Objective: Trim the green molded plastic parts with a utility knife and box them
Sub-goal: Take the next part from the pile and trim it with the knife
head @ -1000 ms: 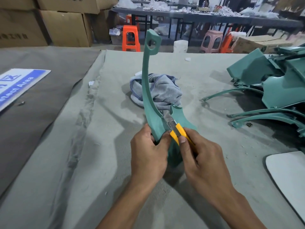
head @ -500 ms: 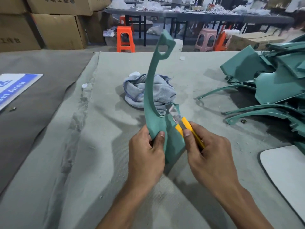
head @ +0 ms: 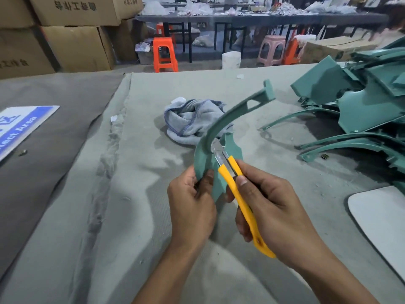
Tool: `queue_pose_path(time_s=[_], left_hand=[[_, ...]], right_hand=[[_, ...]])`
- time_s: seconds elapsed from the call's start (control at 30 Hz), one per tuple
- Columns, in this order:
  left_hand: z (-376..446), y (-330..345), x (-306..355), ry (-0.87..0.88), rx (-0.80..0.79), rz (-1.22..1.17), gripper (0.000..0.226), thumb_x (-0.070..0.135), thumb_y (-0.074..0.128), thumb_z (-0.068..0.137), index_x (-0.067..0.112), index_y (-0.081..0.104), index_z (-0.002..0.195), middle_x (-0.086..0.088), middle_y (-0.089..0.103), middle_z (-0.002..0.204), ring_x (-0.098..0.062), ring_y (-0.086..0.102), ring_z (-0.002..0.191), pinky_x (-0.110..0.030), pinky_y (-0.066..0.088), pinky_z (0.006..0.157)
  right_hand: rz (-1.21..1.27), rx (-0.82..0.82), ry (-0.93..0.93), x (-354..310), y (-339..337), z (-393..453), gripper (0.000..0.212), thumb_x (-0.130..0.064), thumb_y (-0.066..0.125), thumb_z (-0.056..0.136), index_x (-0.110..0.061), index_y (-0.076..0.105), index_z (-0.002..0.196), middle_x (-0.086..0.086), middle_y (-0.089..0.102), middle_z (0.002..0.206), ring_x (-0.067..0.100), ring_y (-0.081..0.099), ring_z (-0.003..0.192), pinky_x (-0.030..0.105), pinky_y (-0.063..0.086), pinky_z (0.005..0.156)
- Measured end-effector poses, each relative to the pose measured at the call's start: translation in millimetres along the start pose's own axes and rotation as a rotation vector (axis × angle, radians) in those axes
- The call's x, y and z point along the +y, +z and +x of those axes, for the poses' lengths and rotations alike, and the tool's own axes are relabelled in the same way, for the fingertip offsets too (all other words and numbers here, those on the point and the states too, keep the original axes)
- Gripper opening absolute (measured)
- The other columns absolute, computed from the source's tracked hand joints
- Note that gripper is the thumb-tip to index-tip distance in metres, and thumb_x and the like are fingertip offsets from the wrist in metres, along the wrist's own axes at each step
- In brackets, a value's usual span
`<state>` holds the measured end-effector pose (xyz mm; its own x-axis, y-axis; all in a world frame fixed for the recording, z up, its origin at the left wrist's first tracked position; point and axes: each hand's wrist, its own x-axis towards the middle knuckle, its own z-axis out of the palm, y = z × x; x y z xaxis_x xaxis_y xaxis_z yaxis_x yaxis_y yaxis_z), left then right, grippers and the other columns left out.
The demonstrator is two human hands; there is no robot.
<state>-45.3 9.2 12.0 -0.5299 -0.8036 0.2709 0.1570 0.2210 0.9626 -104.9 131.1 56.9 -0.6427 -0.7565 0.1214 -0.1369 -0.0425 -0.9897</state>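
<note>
My table (head: 252,88), covered in grey felt, is carrying a crumpled grey rag (head: 192,119), a heap of green molded parts (head: 361,102), a white board (head: 381,216) and a blue-and-white sign (head: 19,128).

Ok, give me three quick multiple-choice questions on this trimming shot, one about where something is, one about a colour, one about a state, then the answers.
1. Where is the grey rag?
A. on the table behind the held green part
B. on the orange stool
C. under the sign

2. What colour is the utility knife handle?
A. red
B. yellow
C. black

3. What is the left hand doing?
A. lying flat on the table
B. holding the rag
C. gripping the green part's lower end

Answers: 1 A, the rag lies beyond the part. 2 B, yellow handle in the right hand. 3 C, fingers curl round it.
</note>
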Motion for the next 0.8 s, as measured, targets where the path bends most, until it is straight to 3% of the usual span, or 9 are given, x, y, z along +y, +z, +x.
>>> queue_pose_path(time_s=[0.13, 0.23, 0.3, 0.4, 0.47, 0.6, 0.7, 0.8], left_hand=[[2, -2, 0, 0.007, 0.017, 0.003, 0.026, 0.007, 0.061, 0.1, 0.024, 0.073, 0.084, -0.007, 0.072, 0.077, -0.011, 0.061, 0.069, -0.024, 0.048, 0.061], [3, -3, -1, 0.004, 0.019, -0.005, 0.025, 0.008, 0.06, 0.099, 0.023, 0.073, 0.083, -0.014, 0.07, 0.077, -0.014, 0.057, 0.067, -0.03, 0.047, 0.06], [3, -3, -3, -0.008, 0.032, -0.014, 0.025, 0.006, 0.06, 0.097, 0.022, 0.072, 0.082, -0.013, 0.07, 0.076, -0.015, 0.058, 0.066, -0.036, 0.049, 0.061], [5, -4, -4, -0.005, 0.062, -0.016, 0.026, -0.001, 0.062, 0.095, 0.02, 0.073, 0.084, -0.005, 0.074, 0.079, -0.024, 0.065, 0.072, -0.04, 0.054, 0.068], [5, -5, -3, 0.001, 0.084, -0.025, 0.024, 0.003, 0.062, 0.094, 0.022, 0.073, 0.086, -0.002, 0.075, 0.081, -0.017, 0.064, 0.072, -0.033, 0.053, 0.069], [5, -3, -1, 0.013, 0.094, -0.048, 0.027, 0.002, 0.064, 0.097, 0.022, 0.074, 0.083, -0.008, 0.077, 0.09, -0.014, 0.067, 0.08, -0.036, 0.056, 0.073], [1, -2, 6, 0.067, 0.062, -0.03, 0.038, -0.008, 0.062, 0.095, 0.027, 0.073, 0.083, 0.002, 0.076, 0.083, -0.005, 0.066, 0.075, -0.023, 0.052, 0.068], [1, -5, 7, 0.11, 0.04, -0.012, 0.056, -0.027, 0.06, 0.084, 0.026, 0.071, 0.074, 0.021, 0.07, 0.071, 0.007, 0.06, 0.069, -0.015, 0.048, 0.063]], right_hand=[[0.029, -0.04, 0.018, -4, 1, -2, 0.034, -0.034, 0.047, 0.1, -0.056, 0.073, 0.104, 0.003, 0.066, 0.088, 0.023, 0.055, 0.043, 0.031, 0.046, 0.042], [0.059, -0.053, 0.023, -6, 1, -4, 0.045, -0.02, 0.047, 0.111, -0.056, 0.074, 0.11, 0.003, 0.066, 0.086, 0.021, 0.054, 0.043, 0.03, 0.046, 0.042], [0.093, -0.062, 0.039, -7, -1, -5, 0.041, -0.021, 0.051, 0.109, -0.055, 0.073, 0.117, 0.003, 0.066, 0.084, 0.021, 0.052, 0.042, 0.03, 0.045, 0.042], [0.163, -0.138, 0.078, -11, -7, -5, 0.032, -0.027, 0.058, 0.104, -0.046, 0.072, 0.126, 0.008, 0.066, 0.081, 0.022, 0.049, 0.04, 0.027, 0.043, 0.04], [0.252, -0.167, 0.112, -14, -14, -3, 0.033, -0.026, 0.063, 0.098, -0.035, 0.074, 0.128, 0.012, 0.065, 0.079, 0.022, 0.047, 0.037, 0.025, 0.04, 0.038], [0.299, -0.053, 0.142, -12, -23, 2, 0.04, -0.025, 0.06, 0.091, -0.024, 0.076, 0.127, 0.019, 0.062, 0.077, 0.023, 0.044, 0.036, 0.024, 0.037, 0.037], [0.169, -0.058, 0.139, -3, -21, 3, 0.028, -0.019, 0.055, 0.104, -0.022, 0.075, 0.122, 0.014, 0.064, 0.076, 0.023, 0.047, 0.037, 0.025, 0.039, 0.038], [0.169, -0.138, 0.128, -2, -25, 2, 0.027, -0.022, 0.064, 0.102, -0.029, 0.077, 0.124, 0.011, 0.064, 0.074, 0.022, 0.048, 0.037, 0.024, 0.04, 0.039]])
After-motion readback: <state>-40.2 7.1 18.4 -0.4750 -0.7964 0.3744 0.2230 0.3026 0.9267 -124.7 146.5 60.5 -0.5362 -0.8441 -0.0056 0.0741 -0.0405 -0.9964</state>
